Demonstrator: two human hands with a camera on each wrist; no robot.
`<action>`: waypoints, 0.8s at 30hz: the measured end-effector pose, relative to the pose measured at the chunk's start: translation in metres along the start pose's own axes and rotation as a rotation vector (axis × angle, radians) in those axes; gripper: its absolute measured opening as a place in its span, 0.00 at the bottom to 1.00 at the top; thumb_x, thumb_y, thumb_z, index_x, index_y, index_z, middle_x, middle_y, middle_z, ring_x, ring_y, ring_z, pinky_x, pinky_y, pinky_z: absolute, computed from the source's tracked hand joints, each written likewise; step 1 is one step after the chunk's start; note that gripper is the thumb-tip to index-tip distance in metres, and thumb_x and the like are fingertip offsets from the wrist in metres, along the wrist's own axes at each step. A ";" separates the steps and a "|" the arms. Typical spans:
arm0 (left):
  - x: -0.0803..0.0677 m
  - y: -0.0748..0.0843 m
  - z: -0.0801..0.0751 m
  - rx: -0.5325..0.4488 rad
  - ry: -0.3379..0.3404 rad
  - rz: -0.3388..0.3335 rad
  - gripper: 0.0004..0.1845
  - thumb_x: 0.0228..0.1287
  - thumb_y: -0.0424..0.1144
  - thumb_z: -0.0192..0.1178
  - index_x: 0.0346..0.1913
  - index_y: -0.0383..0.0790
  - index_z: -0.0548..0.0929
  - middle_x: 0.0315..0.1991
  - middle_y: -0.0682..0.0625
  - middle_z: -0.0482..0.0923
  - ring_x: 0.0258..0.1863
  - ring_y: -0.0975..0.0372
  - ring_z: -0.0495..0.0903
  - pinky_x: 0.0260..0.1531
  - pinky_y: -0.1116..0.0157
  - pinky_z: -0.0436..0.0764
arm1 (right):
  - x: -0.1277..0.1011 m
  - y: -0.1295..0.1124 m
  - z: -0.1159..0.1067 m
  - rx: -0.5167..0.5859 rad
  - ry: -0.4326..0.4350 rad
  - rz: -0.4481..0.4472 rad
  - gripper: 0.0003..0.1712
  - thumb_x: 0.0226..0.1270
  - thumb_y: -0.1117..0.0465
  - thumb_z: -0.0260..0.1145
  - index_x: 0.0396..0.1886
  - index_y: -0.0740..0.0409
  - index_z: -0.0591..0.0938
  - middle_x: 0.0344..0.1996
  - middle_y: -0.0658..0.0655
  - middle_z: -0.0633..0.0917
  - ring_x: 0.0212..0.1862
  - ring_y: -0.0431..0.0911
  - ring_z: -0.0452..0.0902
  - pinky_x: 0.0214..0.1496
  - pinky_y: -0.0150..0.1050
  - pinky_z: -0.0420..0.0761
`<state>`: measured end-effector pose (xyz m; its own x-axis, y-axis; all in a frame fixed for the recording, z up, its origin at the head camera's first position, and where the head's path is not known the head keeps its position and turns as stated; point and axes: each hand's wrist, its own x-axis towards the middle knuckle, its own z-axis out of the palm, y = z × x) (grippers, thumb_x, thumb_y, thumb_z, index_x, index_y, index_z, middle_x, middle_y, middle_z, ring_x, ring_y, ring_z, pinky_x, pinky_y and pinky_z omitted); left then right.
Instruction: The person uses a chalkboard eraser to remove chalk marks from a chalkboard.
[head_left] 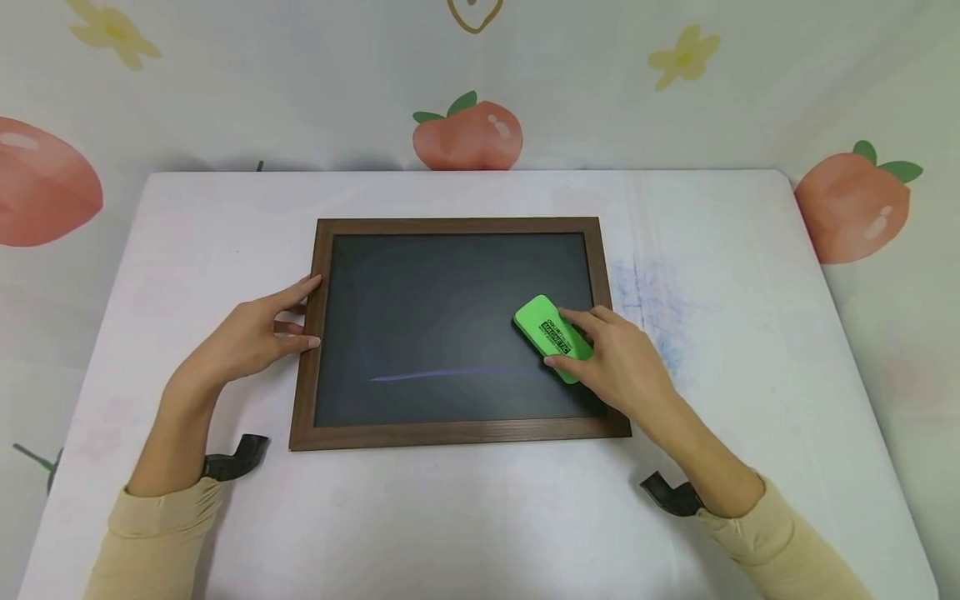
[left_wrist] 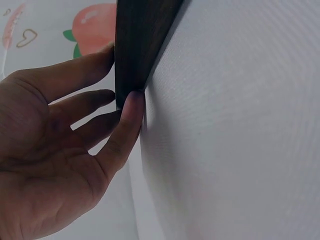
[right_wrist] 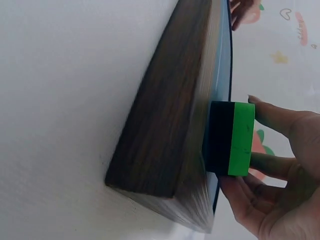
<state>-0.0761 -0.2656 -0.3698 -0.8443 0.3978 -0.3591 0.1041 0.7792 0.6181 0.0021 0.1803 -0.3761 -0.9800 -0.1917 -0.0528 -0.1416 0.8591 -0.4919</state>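
- The chalkboard [head_left: 457, 333] fills the middle of the white table [head_left: 750, 433], its raised wooden frame a low lip on all four sides.
- The left hand [head_left: 251, 337] blocks the board's left edge; the right hand [head_left: 622, 362] and green eraser [head_left: 553, 337] take up its right part.
- Bare table runs along the front edge, the back edge, and both side edges.
- The walls close in just behind the back edge and beside the right edge.

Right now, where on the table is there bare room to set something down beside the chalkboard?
Bare strips of the table lie behind the chalkboard, before it between the sleeves, and along its far right edge. The left hand presses the frame's left side; the right hand holds the green eraser on the slate.
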 end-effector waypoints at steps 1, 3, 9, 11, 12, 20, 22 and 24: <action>0.000 0.000 0.000 0.001 -0.001 0.002 0.47 0.64 0.34 0.67 0.80 0.46 0.51 0.62 0.31 0.72 0.56 0.43 0.77 0.51 0.46 0.75 | 0.000 -0.001 0.000 -0.001 0.008 -0.005 0.39 0.52 0.51 0.80 0.62 0.61 0.80 0.45 0.58 0.83 0.31 0.46 0.73 0.31 0.38 0.72; 0.000 0.000 0.000 0.006 -0.004 0.003 0.47 0.64 0.33 0.67 0.80 0.46 0.51 0.63 0.31 0.71 0.57 0.43 0.77 0.51 0.46 0.75 | -0.001 -0.002 0.001 -0.002 0.022 -0.013 0.39 0.51 0.51 0.81 0.61 0.61 0.81 0.43 0.58 0.84 0.29 0.45 0.73 0.29 0.37 0.72; -0.003 0.000 -0.002 0.011 0.004 0.002 0.47 0.63 0.33 0.68 0.80 0.45 0.52 0.65 0.32 0.69 0.57 0.43 0.76 0.50 0.47 0.76 | -0.001 -0.009 0.005 -0.008 0.044 -0.030 0.39 0.48 0.50 0.83 0.60 0.61 0.82 0.37 0.55 0.83 0.27 0.44 0.72 0.26 0.36 0.70; -0.004 -0.001 -0.002 0.012 0.010 -0.001 0.47 0.63 0.33 0.68 0.80 0.45 0.52 0.66 0.32 0.69 0.56 0.43 0.76 0.49 0.48 0.77 | -0.001 -0.011 0.005 -0.014 0.043 -0.031 0.39 0.47 0.50 0.83 0.60 0.60 0.82 0.35 0.54 0.83 0.27 0.44 0.71 0.26 0.36 0.70; -0.004 -0.001 -0.002 0.010 0.013 -0.003 0.47 0.63 0.34 0.68 0.80 0.46 0.53 0.67 0.33 0.68 0.56 0.44 0.77 0.48 0.49 0.77 | 0.000 -0.013 0.006 -0.018 0.042 -0.031 0.39 0.47 0.50 0.83 0.60 0.60 0.82 0.35 0.54 0.83 0.26 0.43 0.71 0.26 0.36 0.70; -0.003 0.000 0.000 -0.005 0.016 -0.003 0.47 0.63 0.34 0.69 0.80 0.47 0.52 0.70 0.34 0.64 0.57 0.44 0.77 0.49 0.49 0.76 | 0.000 -0.019 0.008 -0.085 0.041 -0.037 0.40 0.48 0.47 0.82 0.60 0.60 0.82 0.33 0.54 0.81 0.24 0.42 0.70 0.23 0.35 0.70; -0.002 0.000 0.000 -0.002 0.013 0.002 0.48 0.63 0.34 0.69 0.80 0.47 0.52 0.68 0.33 0.66 0.56 0.44 0.77 0.50 0.48 0.76 | -0.002 -0.021 0.009 -0.092 0.048 -0.040 0.41 0.47 0.47 0.82 0.61 0.59 0.82 0.32 0.53 0.81 0.25 0.41 0.71 0.23 0.34 0.70; -0.001 0.001 0.001 -0.001 0.005 0.002 0.48 0.62 0.33 0.68 0.80 0.46 0.52 0.68 0.32 0.67 0.56 0.44 0.77 0.50 0.47 0.76 | -0.005 -0.022 0.011 -0.099 0.050 -0.043 0.41 0.47 0.47 0.82 0.61 0.59 0.82 0.32 0.53 0.81 0.26 0.41 0.73 0.23 0.33 0.71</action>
<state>-0.0748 -0.2641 -0.3696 -0.8466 0.3971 -0.3542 0.1057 0.7779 0.6195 0.0119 0.1570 -0.3748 -0.9782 -0.2074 0.0107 -0.1940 0.8938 -0.4044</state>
